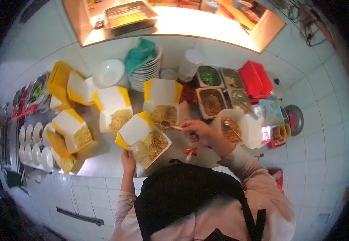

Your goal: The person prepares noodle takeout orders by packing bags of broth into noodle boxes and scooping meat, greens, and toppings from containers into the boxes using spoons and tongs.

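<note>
My left hand (128, 158) grips the left side of a yellow-and-white takeaway box (133, 134), tilted near the counter's front edge. Inside the box lie noodles with brown topping (155, 145), and a translucent pouch or tub (139, 149) sits close to my fingers. My right hand (198, 131) is closed around the handle of a spoon (166, 124), whose bowl looks brown inside. The spoon is over the front of another open box of noodles (163, 114), just above the box in my left hand; whether it touches is unclear.
More noodle boxes (120, 119) stand to the left, beside several small white bowls (47, 159). Behind are stacked plates (144, 72) under a green cloth (141, 54). To the right are metal food trays (211, 102), a tub of brown topping (231, 129) and a red basket (256, 80).
</note>
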### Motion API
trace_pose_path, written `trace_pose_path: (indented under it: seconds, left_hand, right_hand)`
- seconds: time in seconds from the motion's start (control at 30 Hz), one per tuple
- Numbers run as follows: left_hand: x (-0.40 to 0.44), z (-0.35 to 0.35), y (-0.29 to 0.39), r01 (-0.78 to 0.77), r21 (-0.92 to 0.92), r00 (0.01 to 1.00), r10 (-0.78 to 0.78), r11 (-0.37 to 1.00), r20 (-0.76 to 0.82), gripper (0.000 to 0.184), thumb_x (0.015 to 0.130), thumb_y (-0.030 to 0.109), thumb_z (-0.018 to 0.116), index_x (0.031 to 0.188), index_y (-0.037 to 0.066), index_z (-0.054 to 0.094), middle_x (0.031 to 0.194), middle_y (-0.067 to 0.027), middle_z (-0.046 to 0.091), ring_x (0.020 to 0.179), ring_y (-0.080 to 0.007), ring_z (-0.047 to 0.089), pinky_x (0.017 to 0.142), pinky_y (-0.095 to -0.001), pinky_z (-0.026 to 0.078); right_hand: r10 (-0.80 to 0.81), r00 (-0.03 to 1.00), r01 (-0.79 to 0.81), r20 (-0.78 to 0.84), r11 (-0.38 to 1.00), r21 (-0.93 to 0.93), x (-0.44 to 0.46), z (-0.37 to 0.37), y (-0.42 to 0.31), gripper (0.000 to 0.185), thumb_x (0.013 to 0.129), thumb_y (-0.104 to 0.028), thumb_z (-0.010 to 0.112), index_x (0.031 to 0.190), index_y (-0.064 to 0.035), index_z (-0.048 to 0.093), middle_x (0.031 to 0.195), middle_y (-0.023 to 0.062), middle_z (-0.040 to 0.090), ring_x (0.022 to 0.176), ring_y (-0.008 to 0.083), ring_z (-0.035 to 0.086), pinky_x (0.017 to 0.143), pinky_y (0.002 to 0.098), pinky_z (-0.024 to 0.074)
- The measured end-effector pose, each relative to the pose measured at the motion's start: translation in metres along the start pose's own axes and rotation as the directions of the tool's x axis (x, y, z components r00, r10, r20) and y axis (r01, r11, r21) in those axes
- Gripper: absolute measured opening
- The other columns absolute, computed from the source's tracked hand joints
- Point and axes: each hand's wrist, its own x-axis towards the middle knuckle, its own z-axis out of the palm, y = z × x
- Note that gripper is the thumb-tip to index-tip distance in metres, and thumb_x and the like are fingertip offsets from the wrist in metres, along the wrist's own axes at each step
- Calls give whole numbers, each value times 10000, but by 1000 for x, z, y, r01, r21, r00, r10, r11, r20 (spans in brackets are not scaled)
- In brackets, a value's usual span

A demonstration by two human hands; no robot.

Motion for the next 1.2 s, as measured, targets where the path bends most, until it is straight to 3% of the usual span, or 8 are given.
trace_pose_path:
  seconds: [0.1,0.23,0.3,0.37,0.47,0.77,0.87,1.2]
  left_hand:
    - [-7,19,32,-143,-126,977,120,982,-178,477,902,30,531,1355,-37,396,1305,-232,487,1236,-357,482,1027,-432,367]
    - [-36,35,127,-456,379,702,587,805,-403,401,877,93,536,1235,-57,435,1111,-213,481,1145,-384,438,1037,-545,282]
    - [-40,69,153,-616,145,755,633,774,-172,362,908,122,553,1216,-45,464,1123,-210,511,1122,-349,484,1004,-494,354]
    - [-32,126,188,-263,-204,932,303,943,198,379,943,200,585,1217,-41,484,1112,-184,553,1066,-300,542,942,-418,435]
    - [15,235,157,-23,-70,848,57,997,527,474,964,307,596,1251,-57,498,1194,-200,595,1017,-306,627,852,-387,506]
    - [71,337,162,101,-35,945,-85,994,315,298,965,314,617,1017,21,608,778,-75,635,655,-178,595,610,-337,474]
    - [76,353,158,-197,72,960,178,978,217,307,936,318,664,967,18,604,792,-95,646,667,-192,604,607,-346,476]
    - [52,351,179,76,118,926,-114,990,360,354,948,311,629,1043,-28,595,907,-154,661,831,-240,644,765,-334,494]
  right_hand:
    - [-163,972,118,-169,961,-249,-27,-61,-57,165,875,-112,624,1036,-79,641,758,-22,538,569,58,433,486,209,319]
    - [-425,874,12,-237,507,-862,-19,-169,-100,196,874,-127,613,1043,-39,661,825,55,617,706,170,594,619,311,474]
    - [-406,899,-108,-168,167,-980,7,-210,-99,217,871,-122,603,1059,-28,657,872,102,644,786,245,647,677,373,513]
    - [-311,949,-115,-46,-209,-971,33,-231,-97,241,864,-109,595,1083,-24,646,934,149,658,871,323,672,728,430,533]
    - [-266,952,15,149,-449,-893,56,-241,-93,252,854,-90,586,1098,-54,640,1034,167,655,969,382,650,779,475,535]
    - [-170,959,129,227,-451,-883,46,-219,-113,335,821,-84,624,1155,-80,604,1116,130,635,1015,343,642,823,452,537]
    - [-146,956,164,256,-459,-873,56,-238,-108,367,798,-74,637,1164,-79,604,1124,127,636,1029,334,639,823,445,539]
    - [-220,910,166,353,-586,-793,64,-270,-91,237,858,-114,569,1073,-41,639,1011,152,653,924,323,676,727,436,567]
